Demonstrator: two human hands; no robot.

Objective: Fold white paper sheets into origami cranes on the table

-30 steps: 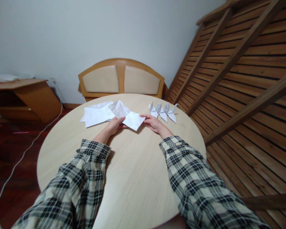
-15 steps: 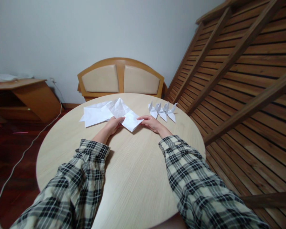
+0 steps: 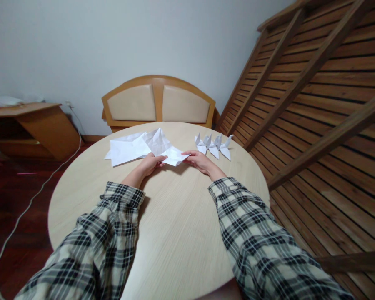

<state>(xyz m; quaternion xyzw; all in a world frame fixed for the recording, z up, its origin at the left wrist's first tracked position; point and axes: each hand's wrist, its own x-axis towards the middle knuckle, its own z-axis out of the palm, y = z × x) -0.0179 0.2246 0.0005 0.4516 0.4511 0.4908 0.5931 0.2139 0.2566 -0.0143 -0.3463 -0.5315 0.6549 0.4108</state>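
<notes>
A white sheet of paper (image 3: 174, 156) with creases is held between my two hands over the table. My left hand (image 3: 151, 163) pinches its left corner, thumb on top. At the opposite corner my right hand (image 3: 200, 161) grips the paper between thumb and fingers. The far part of the paper rises to a peak, and its near edge is bent up. Flat white sheets (image 3: 128, 148) lie just left of and behind my left hand. Several folded paper cranes (image 3: 213, 146) stand in a row beyond my right hand.
The round pale wooden table (image 3: 175, 225) carries all the paper. Behind it stands a wooden headboard (image 3: 158, 100) with beige panels against the wall. A slatted wooden frame (image 3: 325, 125) leans on the right. On the left are a desk (image 3: 46, 129) and a white cable (image 3: 28, 206).
The near part of the paper has been tilted upward, so its front corner now sits farther back and looks foreshortened. Both hands keep their hold in nearly the same place.
</notes>
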